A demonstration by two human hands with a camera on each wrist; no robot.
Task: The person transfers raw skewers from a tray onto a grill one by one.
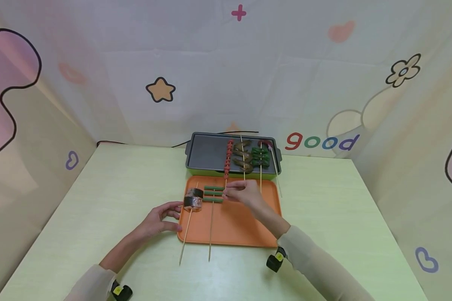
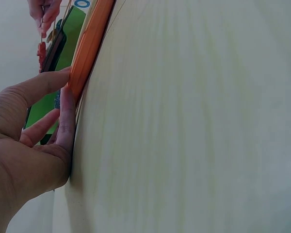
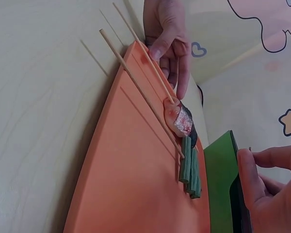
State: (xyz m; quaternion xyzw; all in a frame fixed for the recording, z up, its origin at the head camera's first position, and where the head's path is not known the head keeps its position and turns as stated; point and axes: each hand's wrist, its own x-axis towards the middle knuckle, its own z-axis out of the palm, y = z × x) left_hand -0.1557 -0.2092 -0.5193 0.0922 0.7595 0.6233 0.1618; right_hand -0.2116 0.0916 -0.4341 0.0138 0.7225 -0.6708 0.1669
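Observation:
My right hand (image 1: 245,193) pinches the bare stick of a skewer threaded with red pieces (image 1: 229,156), whose upper part lies over the dark grill pan (image 1: 207,152). Along the left edge of the orange tray (image 1: 245,234), my left hand (image 1: 162,219) rests with spread fingers and thumb touching the rim. Close to it on the tray lies a fish-piece skewer (image 1: 193,199), dark-skinned with a pinkish underside. Beside that is a skewer of green bean-like sticks (image 1: 213,200). In the right wrist view, both bare sticks stretch out past the tray's near edge.
On the pan's right half lie a skewer of brownish pieces (image 1: 243,156), a green leafy skewer (image 1: 260,156) and a reddish-purple curled one (image 1: 265,144). Their sticks point toward me. A dark cable (image 1: 181,144) runs behind the pan. The pale table (image 1: 135,179) extends on both sides.

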